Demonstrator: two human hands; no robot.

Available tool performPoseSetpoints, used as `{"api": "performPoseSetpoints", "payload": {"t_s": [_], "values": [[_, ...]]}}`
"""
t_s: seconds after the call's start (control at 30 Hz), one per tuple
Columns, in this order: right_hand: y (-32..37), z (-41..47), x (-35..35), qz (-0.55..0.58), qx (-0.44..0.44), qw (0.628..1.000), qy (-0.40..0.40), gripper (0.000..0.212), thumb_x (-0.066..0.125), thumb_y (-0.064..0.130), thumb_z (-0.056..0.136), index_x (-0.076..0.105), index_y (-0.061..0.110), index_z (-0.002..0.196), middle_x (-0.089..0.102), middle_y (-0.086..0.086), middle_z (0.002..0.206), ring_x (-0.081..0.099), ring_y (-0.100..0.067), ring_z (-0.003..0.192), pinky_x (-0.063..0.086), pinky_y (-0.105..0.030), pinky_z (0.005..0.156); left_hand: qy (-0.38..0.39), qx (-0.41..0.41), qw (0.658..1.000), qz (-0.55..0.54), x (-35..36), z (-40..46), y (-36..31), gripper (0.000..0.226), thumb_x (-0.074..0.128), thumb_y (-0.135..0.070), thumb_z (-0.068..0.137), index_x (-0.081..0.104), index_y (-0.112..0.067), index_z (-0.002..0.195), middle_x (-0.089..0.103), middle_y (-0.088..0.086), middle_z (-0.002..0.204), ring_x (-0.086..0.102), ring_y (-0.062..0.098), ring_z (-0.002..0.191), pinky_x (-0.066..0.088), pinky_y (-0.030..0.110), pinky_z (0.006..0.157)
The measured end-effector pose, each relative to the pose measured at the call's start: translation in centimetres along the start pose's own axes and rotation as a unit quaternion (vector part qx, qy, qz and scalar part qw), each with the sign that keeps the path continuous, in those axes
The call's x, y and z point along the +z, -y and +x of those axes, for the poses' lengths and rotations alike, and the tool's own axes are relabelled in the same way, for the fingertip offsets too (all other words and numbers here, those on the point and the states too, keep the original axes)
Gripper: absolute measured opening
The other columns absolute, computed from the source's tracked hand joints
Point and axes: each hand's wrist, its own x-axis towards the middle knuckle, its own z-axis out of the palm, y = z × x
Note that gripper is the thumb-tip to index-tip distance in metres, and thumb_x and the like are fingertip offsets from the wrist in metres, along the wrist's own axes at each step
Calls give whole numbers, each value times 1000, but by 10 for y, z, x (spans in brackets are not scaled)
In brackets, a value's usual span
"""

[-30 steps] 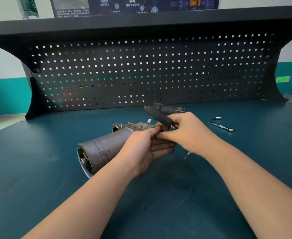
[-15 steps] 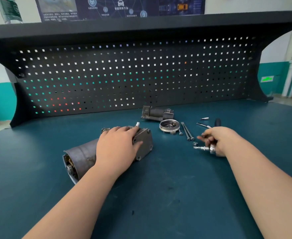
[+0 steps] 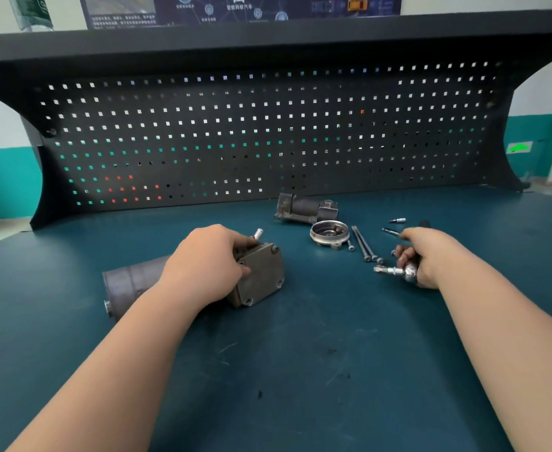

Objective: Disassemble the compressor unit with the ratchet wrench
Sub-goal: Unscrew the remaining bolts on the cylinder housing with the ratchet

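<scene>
Both hands busy: left hand [image 3: 209,262] grips the compressor unit [image 3: 183,282] lying mid-desk, toward the left edge, fingers curled over its square end block. Right hand [image 3: 428,256] is closed around the ratchet wrench [image 3: 395,271], head resting on the desk [image 3: 300,370] just beside the loose bolts [image 3: 362,244].

ratchet wrench [image 3: 398,272] handle hidden in right hand [image 3: 428,256] (head showing), poster [image 3: 235,8] cropped

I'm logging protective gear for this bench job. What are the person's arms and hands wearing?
Nothing visible: the left hand and right hand are bare, with no gloves, rings or watch showing. Both forearms are uncovered to the frame's edge; no sleeves appear.
</scene>
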Motion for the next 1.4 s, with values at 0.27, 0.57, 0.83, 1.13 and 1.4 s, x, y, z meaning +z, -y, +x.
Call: {"api": "performPoseSetpoints", "payload": {"t_s": [0.27,0.57,0.83,1.13,1.4], "values": [[-8,-63,68,211,-87,962,149,18,44,16,100,43,12,84,41,-4,63,35,-11,35,36,-20,43,-245,23,953,-177,14,-22,-35,18,60,-28,87,72,-18,78,72,-6,77,62,11,78,43,22,71],[-36,-81,100,227,-159,947,161,20,36,13,104,36,12,83,34,-2,62,29,-9,42,34,-27,47,129,-244,553,-786,51,-21,-60,15,48,-4,95,59,6,99,66,22,89,67,26,77,58,28,62],[-38,-82,101,235,-156,945,168,22,35,15,104,36,12,82,34,-1,61,28,-8,40,34,-25,47,135,-273,519,-798,50,-17,-54,19,50,-8,95,61,7,90,71,19,72,69,24,64,58,29,58],[-47,-74,106,267,-100,952,107,20,35,17,104,41,11,86,33,0,60,30,-6,30,35,-26,47,128,-280,550,-777,56,-16,-51,14,54,-8,93,62,4,95,69,20,82,69,23,67,58,28,57],[-52,-71,107,283,-86,951,88,24,34,17,104,41,11,83,35,0,59,31,-5,26,36,-25,46,102,-262,581,-764,60,-11,-47,7,58,-8,90,61,-3,86,68,17,89,65,24,78,57,27,64]]}}
